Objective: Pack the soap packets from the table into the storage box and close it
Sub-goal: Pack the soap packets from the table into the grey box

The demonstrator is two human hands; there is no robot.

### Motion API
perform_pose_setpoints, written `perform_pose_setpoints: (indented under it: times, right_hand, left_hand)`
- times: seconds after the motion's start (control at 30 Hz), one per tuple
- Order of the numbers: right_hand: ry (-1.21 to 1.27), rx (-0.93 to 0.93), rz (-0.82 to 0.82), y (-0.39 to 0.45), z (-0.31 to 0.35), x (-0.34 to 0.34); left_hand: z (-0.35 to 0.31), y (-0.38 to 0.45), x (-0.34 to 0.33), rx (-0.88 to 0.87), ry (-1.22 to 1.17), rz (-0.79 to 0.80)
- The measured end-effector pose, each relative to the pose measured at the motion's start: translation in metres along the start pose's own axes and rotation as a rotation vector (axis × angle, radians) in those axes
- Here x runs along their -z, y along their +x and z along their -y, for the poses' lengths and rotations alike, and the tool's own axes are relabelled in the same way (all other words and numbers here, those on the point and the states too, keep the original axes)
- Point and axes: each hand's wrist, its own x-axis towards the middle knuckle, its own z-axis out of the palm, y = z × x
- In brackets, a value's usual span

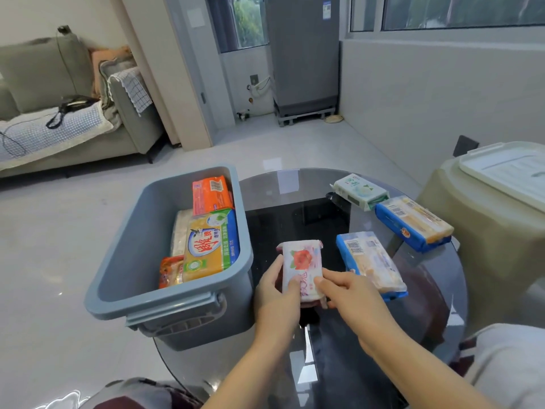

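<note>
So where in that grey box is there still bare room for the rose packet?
The storage box has bare floor along its left wall, beside the yellow packet; its right half is crowded, with the orange packet behind. On the glass table, the dark patch between the rose packet and the green-white packet is free.

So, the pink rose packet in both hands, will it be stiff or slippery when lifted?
The rose packet probably feels stiff, since it keeps a block shape. Its glossy wrap may slip, so the left hand and right hand gripping both ends helps.
</note>
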Motion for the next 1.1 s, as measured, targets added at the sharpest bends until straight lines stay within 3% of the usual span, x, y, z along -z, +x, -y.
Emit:
perform_pose_setpoints:
  times: [0.27,0.43,0.73,1.1]
  right_hand:
    - [0.145,0.105,-0.174,0.006,0.025,0.029]
    - [0.146,0.143,-0.181,0.026,0.048,0.064]
    - [0.167,0.065,-0.238,0.104,0.058,0.119]
    - [-0.354,0.027,-0.231,0.214,0.046,0.166]
  left_hand:
    - [-0.042,0.011,-0.019,-0.016,-0.198,0.002]
    - [-0.066,0.027,-0.057,-0.001,-0.325,0.057]
    - [-0.075,0.091,-0.121,0.059,-0.296,0.089]
    - [-0.056,0.165,-0.186,0.245,-0.243,-0.055]
